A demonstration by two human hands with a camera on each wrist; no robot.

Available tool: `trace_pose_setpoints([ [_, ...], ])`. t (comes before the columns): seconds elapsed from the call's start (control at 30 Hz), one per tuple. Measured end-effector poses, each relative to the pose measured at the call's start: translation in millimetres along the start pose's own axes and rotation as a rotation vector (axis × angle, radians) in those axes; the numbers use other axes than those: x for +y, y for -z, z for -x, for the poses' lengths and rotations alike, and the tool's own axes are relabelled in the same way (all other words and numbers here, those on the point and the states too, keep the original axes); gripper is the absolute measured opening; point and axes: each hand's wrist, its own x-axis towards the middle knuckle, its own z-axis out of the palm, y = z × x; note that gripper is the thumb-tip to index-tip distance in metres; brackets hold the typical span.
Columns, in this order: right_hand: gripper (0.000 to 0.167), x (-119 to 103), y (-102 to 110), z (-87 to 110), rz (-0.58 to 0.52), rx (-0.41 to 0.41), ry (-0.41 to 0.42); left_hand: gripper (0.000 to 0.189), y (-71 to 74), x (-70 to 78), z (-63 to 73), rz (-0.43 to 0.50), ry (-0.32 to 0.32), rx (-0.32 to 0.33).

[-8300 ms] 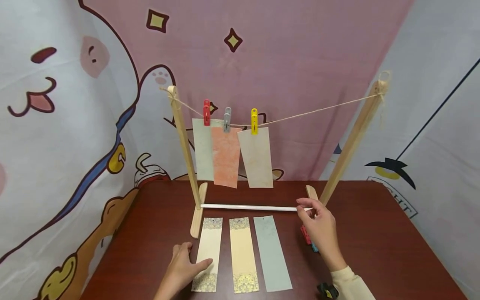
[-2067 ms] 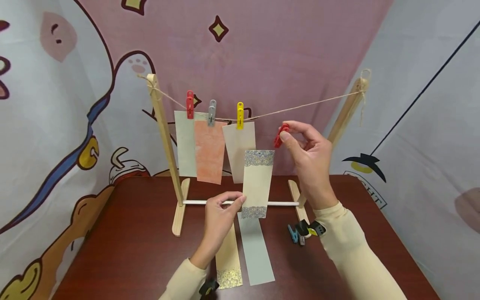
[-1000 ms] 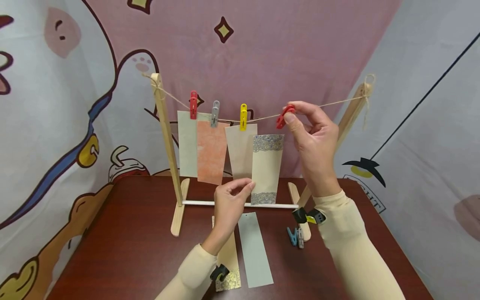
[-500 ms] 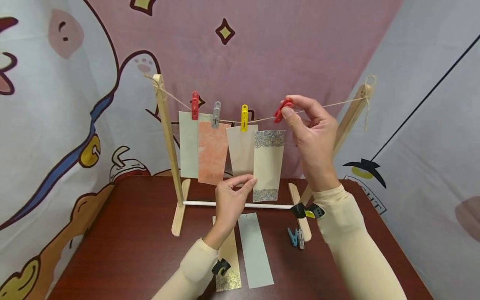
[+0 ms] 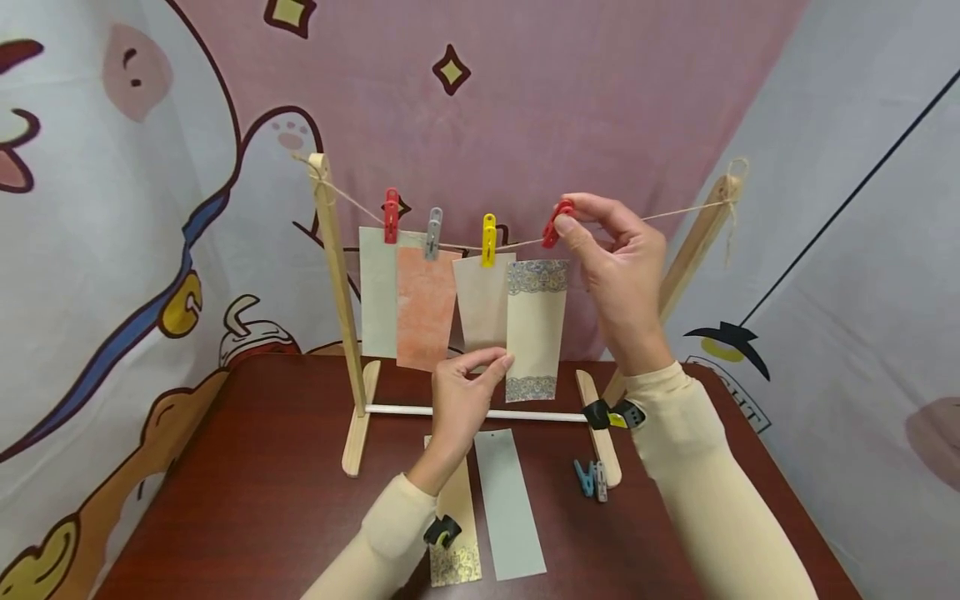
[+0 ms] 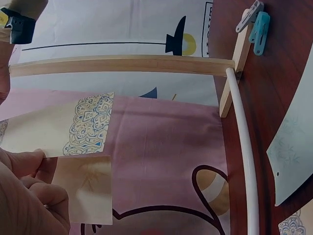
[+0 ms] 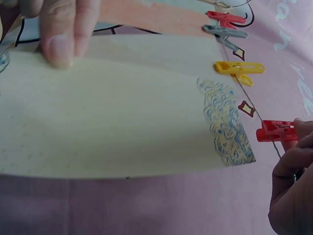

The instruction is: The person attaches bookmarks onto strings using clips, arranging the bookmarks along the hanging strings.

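Note:
My left hand (image 5: pixel 461 400) pinches the left edge of a cream paper bookmark (image 5: pixel 535 333) with blue patterned bands, holding it upright, its top just below the string (image 5: pixel 521 244). My right hand (image 5: pixel 626 279) pinches a red clothespin (image 5: pixel 553 225) between thumb and fingers. In the right wrist view the red clothespin (image 7: pixel 275 131) has its nose right at the string (image 7: pixel 252 103), beyond the patterned end of the bookmark (image 7: pixel 117 112). Along the string, red (image 5: pixel 392 217), grey (image 5: pixel 433 233) and yellow (image 5: pixel 489 240) clothespins hold a pale green card (image 5: pixel 377 292), an orange card (image 5: pixel 425 308) and a beige card (image 5: pixel 483 300).
Two wooden posts (image 5: pixel 337 292) carry the string, joined low down by a white rod (image 5: pixel 540 415). A yellowish patterned bookmark (image 5: pixel 459 517) and a pale blue-green one (image 5: pixel 512 508) lie on the table (image 5: pixel 262 492). Blue (image 5: pixel 585 477) and grey (image 5: pixel 602 482) clothespins lie near the right foot.
The cream bookmark has come up off the table in my left hand, and the red clothespin in my right. Over the last second the clothespin has shifted left along the string; the bookmark rose slightly.

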Motion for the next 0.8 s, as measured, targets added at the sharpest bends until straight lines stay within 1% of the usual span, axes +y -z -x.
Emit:
trace_pose_setpoints([
  [0.13, 0.02, 0.7, 0.1, -0.8, 0.013, -0.022, -0.023, 0.008, 0.9, -1.1, -3.9, 0.022, 0.005, -0.002],
  [0.23, 0.021, 0.5, 0.7, -0.7, 0.055, -0.036, -0.036, 0.008, 1.0, -1.5, -6.3, 0.039, 0.006, -0.006],
  [0.43, 0.022, -0.7, 0.9, 0.5, 0.219, -0.075, -0.011, 0.009, 0.6, 0.5, -8.5, 0.057, -0.008, -0.014],
  [0.63, 0.022, -2.0, 0.8, 1.2, 0.267, -0.099, -0.002, 0.009, -0.7, 2.7, -10.0, 0.05, -0.027, -0.019],
  [0.8, 0.025, -2.4, 2.9, 2.9, 0.326, -0.143, 0.005, 0.009, -3.4, 3.0, -11.8, 0.056, -0.03, -0.022],
])
